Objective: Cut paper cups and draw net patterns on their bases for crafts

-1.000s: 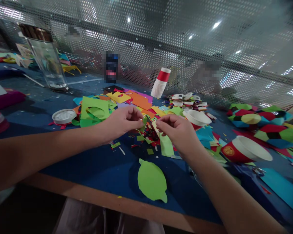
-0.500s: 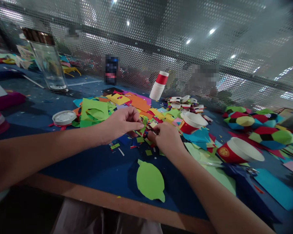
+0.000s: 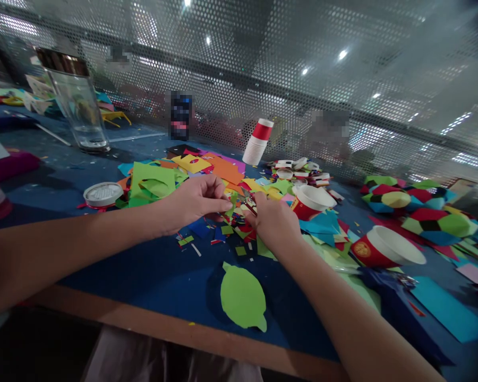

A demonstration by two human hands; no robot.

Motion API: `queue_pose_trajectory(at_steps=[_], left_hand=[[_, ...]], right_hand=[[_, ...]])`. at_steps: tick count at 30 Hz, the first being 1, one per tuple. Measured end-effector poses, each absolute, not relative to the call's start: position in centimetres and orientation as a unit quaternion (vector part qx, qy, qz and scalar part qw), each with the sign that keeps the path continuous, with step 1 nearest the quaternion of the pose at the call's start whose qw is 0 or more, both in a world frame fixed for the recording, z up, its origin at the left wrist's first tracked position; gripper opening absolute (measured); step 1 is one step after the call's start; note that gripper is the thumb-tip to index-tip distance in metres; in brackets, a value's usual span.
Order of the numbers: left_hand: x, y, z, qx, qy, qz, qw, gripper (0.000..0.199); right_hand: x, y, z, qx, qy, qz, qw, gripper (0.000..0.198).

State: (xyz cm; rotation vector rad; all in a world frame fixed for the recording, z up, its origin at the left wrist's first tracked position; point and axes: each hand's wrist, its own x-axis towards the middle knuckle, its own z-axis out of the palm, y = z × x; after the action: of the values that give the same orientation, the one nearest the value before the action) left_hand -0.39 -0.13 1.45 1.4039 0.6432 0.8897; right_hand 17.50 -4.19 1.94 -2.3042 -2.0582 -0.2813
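Observation:
My left hand (image 3: 201, 199) is closed in a pinch, thumb against fingers, on a small strip of green paper (image 3: 232, 201) over the pile of scraps. Close on its right, my right hand (image 3: 274, 218) is curled, with a small dark, shiny thing (image 3: 250, 205) at its fingertips. The fingers hide most of that thing, so its kind cannot be made out. Beneath both hands lie small coloured paper scraps (image 3: 227, 229). Nearer the table's front edge lies a light green, lemon-shaped paper cut-out (image 3: 242, 297), flat and touched by neither hand.
Coloured paper sheets (image 3: 227, 170) are heaped behind my hands. Paper cups (image 3: 314, 200) stand or lie at the right, with a cup stack (image 3: 257, 142) farther back. A glass jar (image 3: 77, 101) stands at the left. A perforated metal screen (image 3: 231, 58) bounds the back.
My right hand has shifted slightly up and turned at the fingertips, showing more of the scraps below. My left hand keeps its pinch on the green paper strip.

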Motion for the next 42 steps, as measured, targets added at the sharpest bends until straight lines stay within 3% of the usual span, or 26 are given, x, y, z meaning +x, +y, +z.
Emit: queue_pose_trajectory(at_steps=[7,14,20,26,34,37,42], left_hand=[[-0.4,0.2,1.4,0.588,0.295,0.347,0.668,0.029],[-0.5,0.3,1.4,0.595,0.292,0.347,0.663,0.034],[-0.6,0.2,1.6,0.612,0.289,0.353,0.646,0.029],[-0.7,0.5,1.5,0.637,0.287,0.353,0.622,0.018],[-0.9,0.9,1.4,0.684,0.273,0.375,0.562,0.021],[-1.1,1.1,1.6,0.709,0.260,0.384,0.531,0.020],[-1.3,1.1,1.8,0.744,0.241,0.379,0.496,0.020]], right_hand=[[18.0,-4.5,2.4,-0.743,-0.659,-0.111,0.041,0.024],[19.4,-4.7,4.0,-0.758,-0.624,-0.086,0.169,0.026],[22.5,-4.7,4.6,-0.712,-0.617,0.156,0.296,0.055],[23.5,-5.2,5.0,-0.641,-0.576,0.336,0.379,0.057],[24.2,-6.2,5.8,-0.569,-0.624,0.404,0.352,0.047],[23.9,-6.6,6.0,-0.551,-0.646,0.421,0.320,0.050],[23.0,-6.6,5.7,-0.555,-0.670,0.411,0.272,0.038]])
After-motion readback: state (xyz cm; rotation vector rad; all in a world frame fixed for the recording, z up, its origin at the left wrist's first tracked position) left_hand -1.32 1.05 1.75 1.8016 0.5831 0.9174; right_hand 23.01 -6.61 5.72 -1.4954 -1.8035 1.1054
